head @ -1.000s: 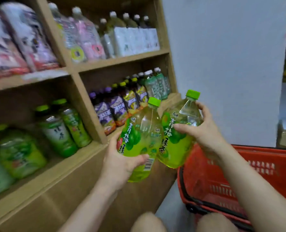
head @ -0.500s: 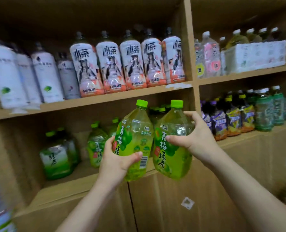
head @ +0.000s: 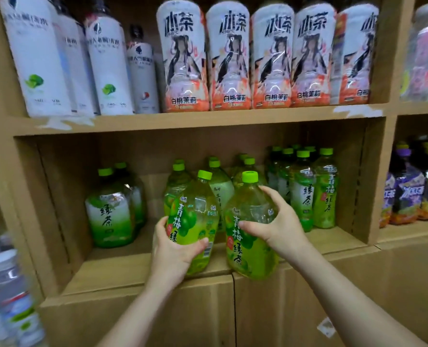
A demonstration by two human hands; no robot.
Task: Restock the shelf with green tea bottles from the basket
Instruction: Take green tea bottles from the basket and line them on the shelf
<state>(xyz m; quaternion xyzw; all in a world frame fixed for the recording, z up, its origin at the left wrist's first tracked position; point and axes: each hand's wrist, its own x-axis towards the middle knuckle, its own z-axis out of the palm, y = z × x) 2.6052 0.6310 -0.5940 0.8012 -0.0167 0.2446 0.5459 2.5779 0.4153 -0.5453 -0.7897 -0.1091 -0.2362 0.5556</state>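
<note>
Head view, hands: the left hand (head: 175, 249) wraps thumb and fingers round the lower body of the left-hand bottle (head: 195, 214). The right hand (head: 278, 226) clasps the shoulder of the right-hand bottle (head: 250, 221).
Bottles: both are green-capped and upright, side by side at the front lip of the green-tea shelf (head: 123, 269).
In the way: a cluster of similar bottles (head: 220, 181) stands mid-shelf, directly behind the held pair.
Neighbours: a green-label pair (head: 110, 214) stands at the shelf's left and a taller group (head: 305, 191) at its right. Peach-label bottles (head: 228, 58) and white bottles (head: 40, 53) line the board above. Purple bottles (head: 408, 194) fill the bay to the right.
Hard to see: the held bottles' bases overlap the lip, so contact with the board cannot be told. Water bottles (head: 5, 296) at lower left are blurred and cut off.
Open room: bare board shows between the green-label pair and the held bottles, and along the front at right.
</note>
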